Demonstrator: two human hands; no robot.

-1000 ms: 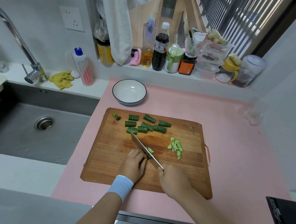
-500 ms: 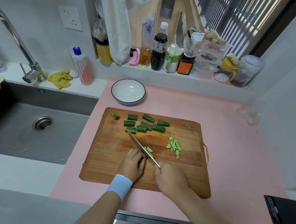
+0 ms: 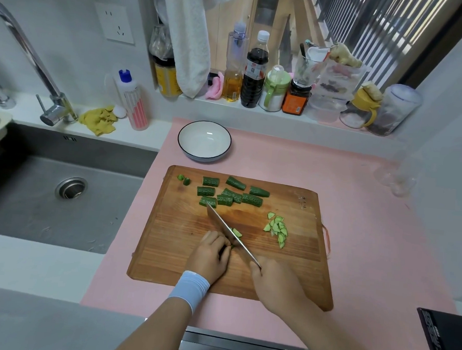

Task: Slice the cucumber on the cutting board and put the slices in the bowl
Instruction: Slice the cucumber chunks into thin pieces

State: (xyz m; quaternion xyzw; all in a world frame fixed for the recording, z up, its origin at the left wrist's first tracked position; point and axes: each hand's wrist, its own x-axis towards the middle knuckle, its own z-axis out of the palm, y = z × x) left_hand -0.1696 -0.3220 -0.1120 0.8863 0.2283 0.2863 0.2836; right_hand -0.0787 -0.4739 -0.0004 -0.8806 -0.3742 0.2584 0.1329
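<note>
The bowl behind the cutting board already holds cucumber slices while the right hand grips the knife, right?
Not quite: the head view shows the bowl holding no slices; the cut slices lie on the cutting board. The right hand does grip the knife.

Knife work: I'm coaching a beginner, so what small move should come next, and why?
Probably lift the knife slightly, shift it a touch toward the left hand and cut again: the right hand grips it, the left fingers pin a cucumber piece, one slice lies beside the blade, and several chunks wait uncut.
</note>
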